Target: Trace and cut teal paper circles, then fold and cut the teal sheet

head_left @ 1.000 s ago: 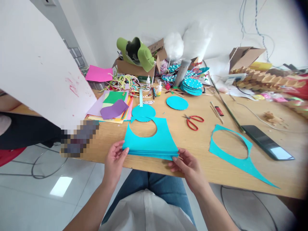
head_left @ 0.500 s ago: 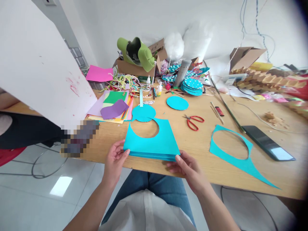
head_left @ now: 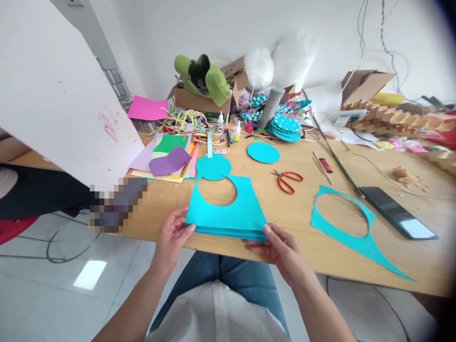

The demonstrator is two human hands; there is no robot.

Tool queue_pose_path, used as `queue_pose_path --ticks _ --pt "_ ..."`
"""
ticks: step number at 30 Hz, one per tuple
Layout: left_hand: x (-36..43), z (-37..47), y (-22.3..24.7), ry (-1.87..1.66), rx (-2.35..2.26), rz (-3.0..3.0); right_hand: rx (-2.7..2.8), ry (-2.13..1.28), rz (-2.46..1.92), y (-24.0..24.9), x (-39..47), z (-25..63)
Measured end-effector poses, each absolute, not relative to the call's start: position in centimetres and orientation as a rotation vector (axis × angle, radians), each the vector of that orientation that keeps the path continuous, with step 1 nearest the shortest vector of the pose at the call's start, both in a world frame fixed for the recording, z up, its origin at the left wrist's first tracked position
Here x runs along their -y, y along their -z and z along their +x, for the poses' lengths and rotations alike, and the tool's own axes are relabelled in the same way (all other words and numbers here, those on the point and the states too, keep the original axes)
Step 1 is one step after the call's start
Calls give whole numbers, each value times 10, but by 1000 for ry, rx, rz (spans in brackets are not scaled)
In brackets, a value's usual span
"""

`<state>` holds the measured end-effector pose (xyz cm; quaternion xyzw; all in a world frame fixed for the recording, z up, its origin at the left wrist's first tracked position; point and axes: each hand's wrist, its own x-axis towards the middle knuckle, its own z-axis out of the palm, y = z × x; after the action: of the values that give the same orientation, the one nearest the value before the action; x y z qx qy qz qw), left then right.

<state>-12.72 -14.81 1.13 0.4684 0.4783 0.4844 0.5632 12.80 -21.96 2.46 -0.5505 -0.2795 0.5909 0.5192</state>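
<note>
A sheet of turquoise paper (head_left: pixel 228 216) with a round hole cut near its far edge lies at the front of the table, its near side folded into layers. My left hand (head_left: pixel 173 240) pinches the near left corner, thumb on top. The near right corner is held by my right hand (head_left: pixel 280 242) in the same way, fingers beneath. Just beyond the hole lies a turquoise paper circle (head_left: pixel 213 166), with a pale strip (head_left: pixel 210 145) reaching to it. Another turquoise circle (head_left: pixel 263 152) rests farther right. Red-handled scissors (head_left: pixel 289 181) lie open to the right of the sheet.
On the right are a turquoise paper offcut (head_left: pixel 338 237) and a phone (head_left: pixel 395 211). Coloured paper sheets (head_left: pixel 167 159) are piled at left beside a white board (head_left: pixel 71 95). Glue bottles (head_left: pixel 236 132), a steel flask (head_left: pixel 271 108) and cardboard boxes stand along the back. Someone sits beyond the board.
Both hands still hold the folded sheet. Its near edge has come slightly toward me and to the right, and its layers shifted a little. The other things stay in place.
</note>
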Motion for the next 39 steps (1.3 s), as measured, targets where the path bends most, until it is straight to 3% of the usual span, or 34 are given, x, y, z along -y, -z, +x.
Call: queue_pose_path --ticks 39 --pt "148 -130 -7 -1172 -1121 1109 584 -1328 -1260 -15 218 129"
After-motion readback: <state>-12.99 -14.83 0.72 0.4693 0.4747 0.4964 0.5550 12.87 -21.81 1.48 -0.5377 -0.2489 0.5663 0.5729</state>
